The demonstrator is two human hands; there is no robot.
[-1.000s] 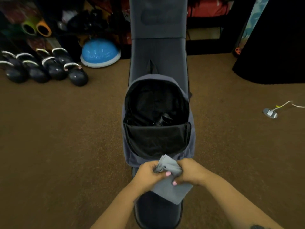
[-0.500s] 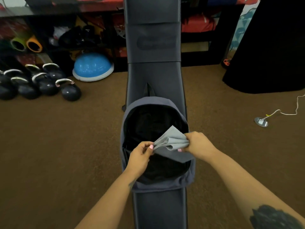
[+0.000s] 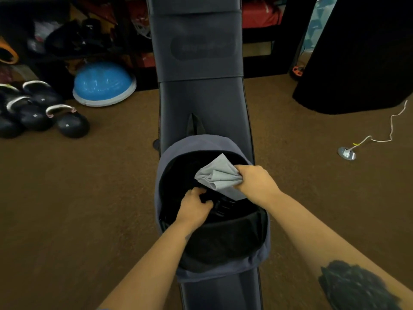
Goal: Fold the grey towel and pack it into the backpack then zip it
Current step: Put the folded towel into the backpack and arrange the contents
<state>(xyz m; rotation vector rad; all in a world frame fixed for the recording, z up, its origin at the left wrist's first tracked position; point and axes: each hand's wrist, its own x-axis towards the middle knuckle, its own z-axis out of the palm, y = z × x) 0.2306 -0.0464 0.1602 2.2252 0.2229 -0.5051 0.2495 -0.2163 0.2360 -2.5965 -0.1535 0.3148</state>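
Legible text: none that I can read.
The dark oval label on the bench (image 3: 196,90) pad before me is blurred; small pale marks on the kettlebells (image 3: 71,124) are too small to read.

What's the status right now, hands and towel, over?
Right hand grips folded grey towel over open backpack. Left hand inside, on dark contents. Towel not yet in; zip undone. Nothing blocking.

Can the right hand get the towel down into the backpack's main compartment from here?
Probably yes. The right hand holds the grey towel right over the backpack, whose mouth gapes open; the left hand is inside but off to one side.
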